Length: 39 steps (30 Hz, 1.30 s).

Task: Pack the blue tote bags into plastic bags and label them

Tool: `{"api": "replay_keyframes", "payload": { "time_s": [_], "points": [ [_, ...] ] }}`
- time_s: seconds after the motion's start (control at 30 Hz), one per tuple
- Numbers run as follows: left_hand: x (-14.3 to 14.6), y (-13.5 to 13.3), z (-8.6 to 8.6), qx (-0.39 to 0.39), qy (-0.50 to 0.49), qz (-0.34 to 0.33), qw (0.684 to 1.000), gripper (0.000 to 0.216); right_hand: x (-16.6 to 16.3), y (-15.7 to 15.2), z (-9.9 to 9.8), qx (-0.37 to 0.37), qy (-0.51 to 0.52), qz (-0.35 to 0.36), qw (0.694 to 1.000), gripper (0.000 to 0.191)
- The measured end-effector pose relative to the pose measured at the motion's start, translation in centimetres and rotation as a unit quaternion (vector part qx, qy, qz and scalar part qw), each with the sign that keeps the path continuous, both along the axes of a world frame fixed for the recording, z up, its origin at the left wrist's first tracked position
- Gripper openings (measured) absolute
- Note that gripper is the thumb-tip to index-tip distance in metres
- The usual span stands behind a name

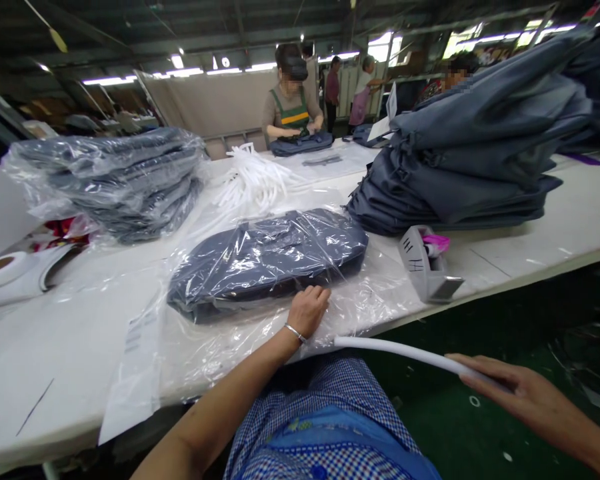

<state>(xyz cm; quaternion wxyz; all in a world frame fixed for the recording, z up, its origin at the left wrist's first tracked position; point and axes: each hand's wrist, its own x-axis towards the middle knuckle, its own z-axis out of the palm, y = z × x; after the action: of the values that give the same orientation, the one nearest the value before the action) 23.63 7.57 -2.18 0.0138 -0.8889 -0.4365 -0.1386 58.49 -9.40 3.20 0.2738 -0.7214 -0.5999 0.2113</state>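
My left hand [307,310] sits at the near edge of the bag [267,257], which lies flat on the table [65,360] inside a clear sleeve [220,347]. The fingers are bent down onto the film, and I cannot tell whether they pinch it. My right hand [510,390], off to the right of the bag and clear of the table edge, is closed around one end of a white tube [400,351]. The tube's other end reaches the sleeve just right of my left hand. A grey dispenser [425,267] stands right of the bag. Behind and right of the bag is a stack [470,153] of grey bags. Behind and left of it are wrapped ones [115,180]. More tubes [253,177] lie directly behind the bag. Beyond those, a co-worker [293,100] handles another bag.
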Motion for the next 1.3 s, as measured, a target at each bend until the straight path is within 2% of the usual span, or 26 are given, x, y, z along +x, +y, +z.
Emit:
{"api": "replay_keyframes", "payload": {
  "time_s": [0.07,0.13,0.23,0.37,0.47,0.53,0.6,0.67,0.73,0.8,0.97,1.1,1.2,1.3],
  "points": [
    [0.3,0.2,0.2,0.007,-0.004,-0.004,1.0,0.016,0.7,-0.5,-0.4,-0.124,0.068,0.054,0.988,0.027],
    [-0.1,0.1,0.8,0.018,-0.015,-0.004,1.0,0.019,1.3,-0.9,-1.0,-0.158,0.088,0.056,0.982,0.032],
    [-1.1,0.1,2.7,0.024,-0.064,0.005,0.998,0.024,0.8,-0.8,-1.8,-0.134,0.081,0.06,0.986,0.037],
    [-2.0,1.8,7.6,0.03,-0.092,0.014,0.995,0.03,-3.2,1.6,-1.4,-0.08,0.078,0.127,0.986,0.041],
    [-2.5,3.3,11.6,0.022,-0.054,-0.002,0.998,0.035,-7.2,4.0,-0.6,-0.014,0.069,0.182,0.981,0.037],
    [-2.9,3.8,13.0,0.006,0.013,-0.016,1.0,0.053,-9.5,5.5,-0.3,0.032,0.057,0.205,0.977,0.034],
    [-3.4,3.7,12.9,0.001,0.101,-0.004,0.995,0.068,-11.5,6.5,-0.2,0.067,0.044,0.221,0.972,0.033],
    [-4.2,3.5,11.9,-0.004,0.183,0.046,0.982,0.074,-13.1,7.2,-0.4,0.092,0.028,0.229,0.969,0.033],
    [-5.0,3.8,10.9,-0.014,0.231,0.097,0.968,0.072,-14.7,7.6,-0.4,0.111,0.008,0.243,0.964,0.035],
    [-5.6,4.5,10.7,-0.026,0.244,0.116,0.962,0.063,-16.5,7.8,-0.1,0.122,-0.011,0.275,0.954,0.037],
    [-5.7,7.7,13.8,-0.055,0.271,0.08,0.958,0.031,-22.7,9.2,0.8,0.156,-0.037,0.381,0.911,0.033],
    [-5.1,9.2,15.5,-0.073,0.296,0.053,0.951,0.03,-27.1,11.5,0.7,0.189,-0.075,0.405,0.891,0.031],
    [-5.4,9.1,15.9,-0.082,0.308,0.05,0.946,0.043,-27.1,12.5,0.5,0.176,-0.096,0.401,0.894,0.029],
    [-6.6,8.3,16.5,-0.08,0.299,0.063,0.949,0.056,-23.8,12.1,0.1,0.134,-0.071,0.414,0.897,0.028]
  ]
}}
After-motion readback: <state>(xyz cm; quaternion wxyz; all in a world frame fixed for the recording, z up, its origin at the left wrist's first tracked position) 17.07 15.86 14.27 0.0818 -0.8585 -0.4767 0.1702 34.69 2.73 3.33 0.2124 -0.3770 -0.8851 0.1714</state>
